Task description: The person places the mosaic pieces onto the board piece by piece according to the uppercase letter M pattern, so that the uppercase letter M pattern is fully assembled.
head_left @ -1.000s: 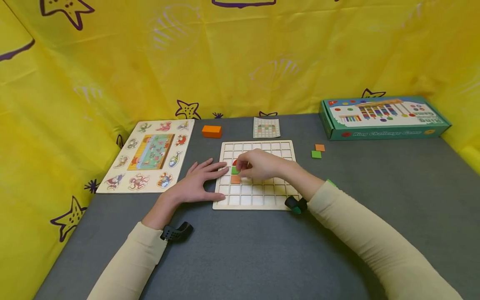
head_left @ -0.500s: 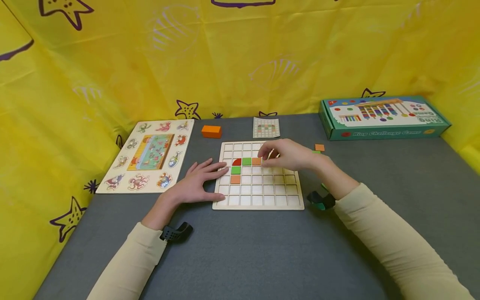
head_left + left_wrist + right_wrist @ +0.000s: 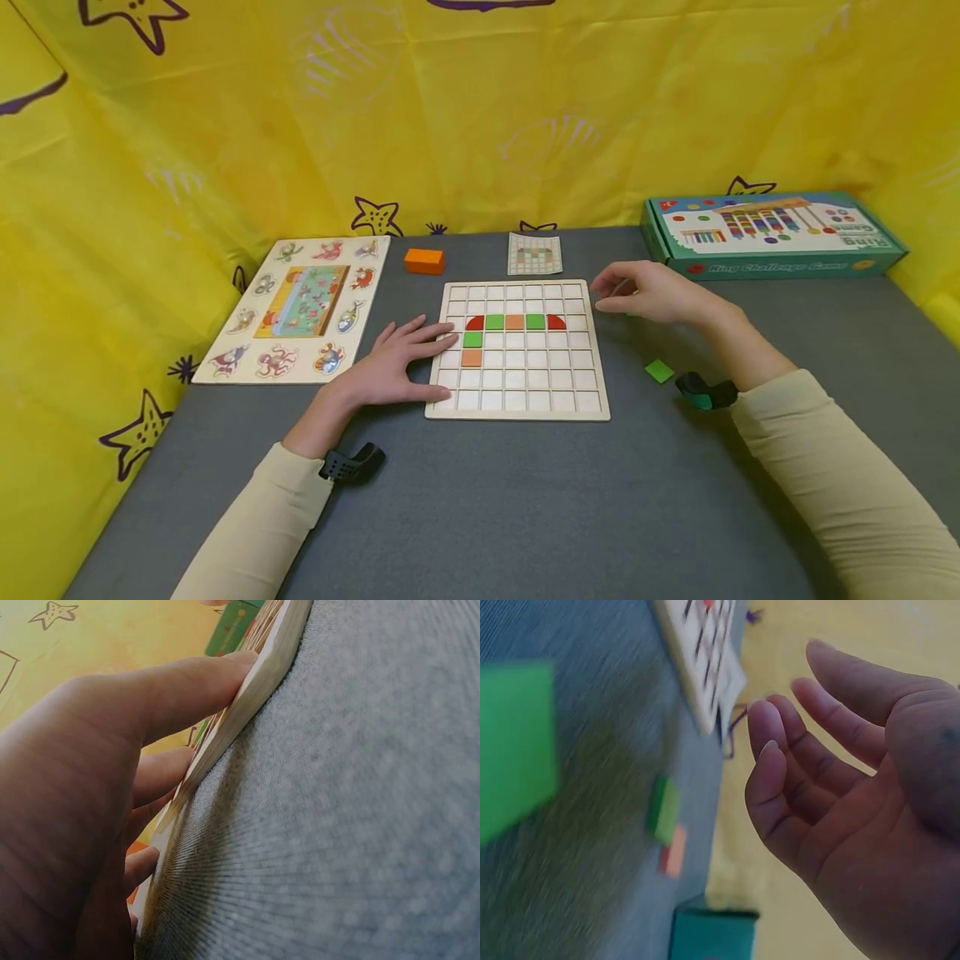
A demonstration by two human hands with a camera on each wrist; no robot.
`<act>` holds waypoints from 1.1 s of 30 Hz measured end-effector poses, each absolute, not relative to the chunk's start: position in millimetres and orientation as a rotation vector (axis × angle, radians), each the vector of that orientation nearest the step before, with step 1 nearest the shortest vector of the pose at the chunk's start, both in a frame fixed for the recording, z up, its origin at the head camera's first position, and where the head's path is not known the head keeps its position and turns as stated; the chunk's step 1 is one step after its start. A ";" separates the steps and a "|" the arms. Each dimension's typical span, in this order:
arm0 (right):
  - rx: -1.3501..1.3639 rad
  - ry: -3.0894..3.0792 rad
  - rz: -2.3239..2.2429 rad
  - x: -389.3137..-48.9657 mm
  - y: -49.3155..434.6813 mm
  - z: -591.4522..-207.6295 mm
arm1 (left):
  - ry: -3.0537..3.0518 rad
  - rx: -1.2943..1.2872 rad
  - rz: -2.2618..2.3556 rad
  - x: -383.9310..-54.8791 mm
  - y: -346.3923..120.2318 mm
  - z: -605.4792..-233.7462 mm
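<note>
My left hand (image 3: 397, 363) lies with spread fingers over the left edge of a wooden grid board (image 3: 525, 414); in the left wrist view its thumb (image 3: 202, 684) touches the rim. On the board, a row runs from a red rounded tile (image 3: 476, 323) through green and orange squares to another red rounded tile (image 3: 556, 322). Below its left end sit a green tile (image 3: 473, 339) and an orange tile (image 3: 471, 358). Right of the board hovers my right hand (image 3: 660, 292), fingers loosely bent and holding nothing. A loose green tile (image 3: 659, 371) lies near its wrist.
A small pattern card (image 3: 534, 254) and an orange block (image 3: 424, 262) lie behind the board. The sea-animal puzzle (image 3: 292, 312) is at left, a green game box (image 3: 780, 235) at back right. Another green tile (image 3: 664, 810) and an orange tile (image 3: 674, 852) show beneath the right hand.
My right hand has moved right, off the board, uncovering the row's green square and right-hand red tile. The left hand stays in place.
</note>
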State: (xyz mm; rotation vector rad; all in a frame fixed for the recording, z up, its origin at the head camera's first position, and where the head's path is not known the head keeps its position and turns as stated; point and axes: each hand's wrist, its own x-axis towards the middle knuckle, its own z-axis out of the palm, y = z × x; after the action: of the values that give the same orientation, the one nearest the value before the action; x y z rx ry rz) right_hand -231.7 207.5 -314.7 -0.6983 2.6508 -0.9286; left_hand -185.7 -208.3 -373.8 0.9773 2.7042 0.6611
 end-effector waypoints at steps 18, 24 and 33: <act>-0.605 2.673 -0.880 -245.3 252.4 -339.6 | 2.711 0.961 0.655 -186.3 -207.4 -374.5; -0.633 2.705 -0.820 -247.6 253.6 -343.6 | 2.706 0.960 0.663 -186.2 -207.4 -375.0; -0.669 2.719 -0.804 -247.1 252.3 -348.3 | 2.703 0.965 0.659 -186.1 -207.8 -374.4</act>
State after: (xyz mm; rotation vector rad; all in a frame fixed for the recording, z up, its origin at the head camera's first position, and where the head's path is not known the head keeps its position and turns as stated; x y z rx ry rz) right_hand -247.1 252.3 -348.3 -0.6685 2.7189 -0.8042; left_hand -186.1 -207.8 -374.4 0.9645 2.7034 0.6594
